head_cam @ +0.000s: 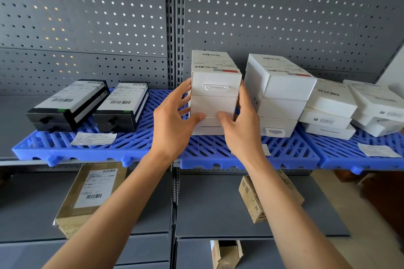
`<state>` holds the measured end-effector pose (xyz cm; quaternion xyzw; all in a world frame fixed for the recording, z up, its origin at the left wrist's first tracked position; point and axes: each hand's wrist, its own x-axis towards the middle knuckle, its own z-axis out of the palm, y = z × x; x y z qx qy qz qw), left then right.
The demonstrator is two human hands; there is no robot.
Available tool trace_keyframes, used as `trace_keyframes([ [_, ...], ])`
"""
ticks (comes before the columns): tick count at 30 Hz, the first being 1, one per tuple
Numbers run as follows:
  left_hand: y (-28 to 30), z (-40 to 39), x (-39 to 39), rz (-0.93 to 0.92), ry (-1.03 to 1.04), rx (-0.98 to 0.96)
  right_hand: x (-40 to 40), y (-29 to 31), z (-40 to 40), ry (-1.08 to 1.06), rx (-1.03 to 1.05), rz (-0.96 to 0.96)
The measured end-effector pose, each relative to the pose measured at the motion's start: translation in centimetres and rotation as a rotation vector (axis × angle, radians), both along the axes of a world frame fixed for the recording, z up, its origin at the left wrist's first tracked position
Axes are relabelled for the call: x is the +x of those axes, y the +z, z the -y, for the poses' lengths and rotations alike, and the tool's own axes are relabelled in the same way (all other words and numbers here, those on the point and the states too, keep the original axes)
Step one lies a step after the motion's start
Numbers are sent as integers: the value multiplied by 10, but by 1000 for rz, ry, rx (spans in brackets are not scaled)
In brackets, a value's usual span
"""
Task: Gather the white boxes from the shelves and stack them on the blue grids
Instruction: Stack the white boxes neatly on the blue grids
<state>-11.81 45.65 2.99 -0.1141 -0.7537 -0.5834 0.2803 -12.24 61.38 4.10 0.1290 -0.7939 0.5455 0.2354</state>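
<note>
**Both hands on the middle stack of white boxes**

The left hand and the right hand clasped a stack of three white boxes from either side, fingers curled round its flanks and both thumbs pressed on its front face. The stack stood upright on the middle blue grid, near that grid's left edge and set back from its front lip, so a strip of bare lattice lay between the boxes and the edge.

Just to the right stood a second stack of white boxes, its top box twisted slightly askew; the gap between the two stacks was narrow, and the right hand's fingers filled it. Farther right, more white boxes were piled loosely, and another white heap sat tilted on the right grid.

To the left, open lattice separated the held stack from two black boxes lying side by side on the left grid. A paper label lay flat in front of them, close to the front edge. Another slip lay on the right grid.

Behind everything rose a grey pegboard wall. On the shelf below lay a brown parcel and a small cardboard carton, partly hidden by the right forearm.
</note>
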Motion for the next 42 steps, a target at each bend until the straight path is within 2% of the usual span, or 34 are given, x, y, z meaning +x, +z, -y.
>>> trace_keyframes([
  [11,-1,1,3,-4,22,-78,-1,-2,-1,0,30,8],
  [23,-2,-3,3,20,52,-22,2,-2,-3,3,34,1],
  [34,0,3,0,104,-65,38,-6,-9,-8,-9,-9,32],
  [42,0,4,-5,101,-49,31,-10,-9,-11,-29,-12,51],
])
